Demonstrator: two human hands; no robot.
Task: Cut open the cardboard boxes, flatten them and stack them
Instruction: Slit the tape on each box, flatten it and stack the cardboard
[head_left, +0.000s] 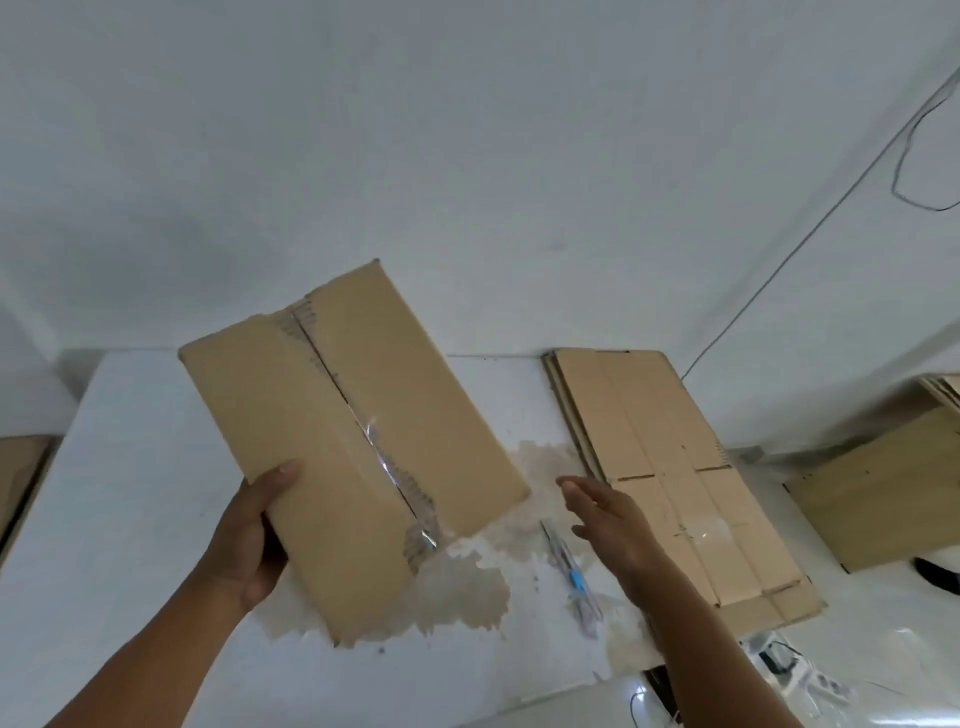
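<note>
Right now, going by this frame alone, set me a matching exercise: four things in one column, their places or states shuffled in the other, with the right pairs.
Things
1. taped box
2. flattened cardboard stack
3. box cutter
4. right hand

Places or states
A. open, holding nothing
B. lies flat on the right part of the table
C. gripped by the left hand, clear of the table
D. lies on the table between box and stack

Pairs: 1-C, 2-B, 3-D, 4-A
</note>
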